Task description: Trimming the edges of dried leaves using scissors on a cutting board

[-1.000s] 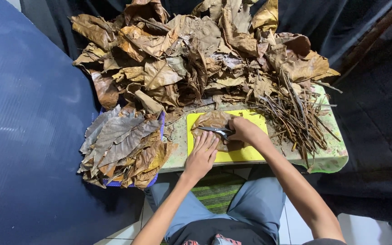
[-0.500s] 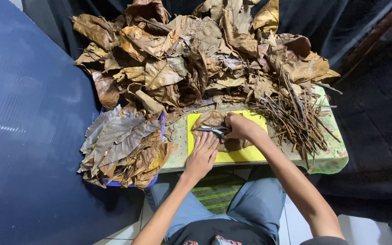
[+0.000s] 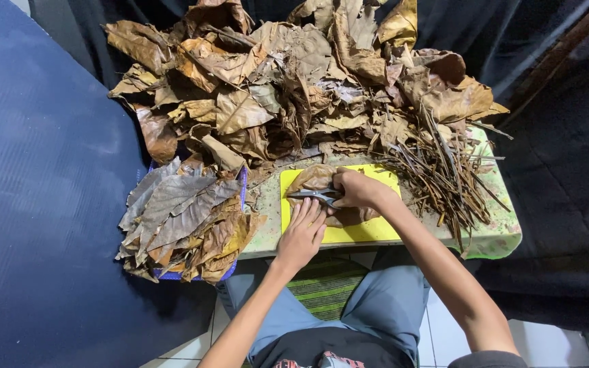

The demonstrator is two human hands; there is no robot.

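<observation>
A brown dried leaf (image 3: 316, 178) lies on a yellow cutting mat (image 3: 369, 230) at the table's near edge. My left hand (image 3: 303, 233) presses flat on the mat and the leaf's near side, fingers apart. My right hand (image 3: 357, 189) grips a pair of metal scissors (image 3: 313, 195) whose blades point left over the leaf. Part of the leaf is hidden under both hands.
A big heap of dried brown leaves (image 3: 294, 82) covers the far side of the small table (image 3: 495, 238). A pile of bare leaf stems (image 3: 444, 178) lies to the right. A stack of flattened leaves (image 3: 182, 218) rests on a blue tray (image 3: 165, 275) at left.
My right hand with the scissors has shifted slightly over the leaf. My left hand stays pressed on the mat.
</observation>
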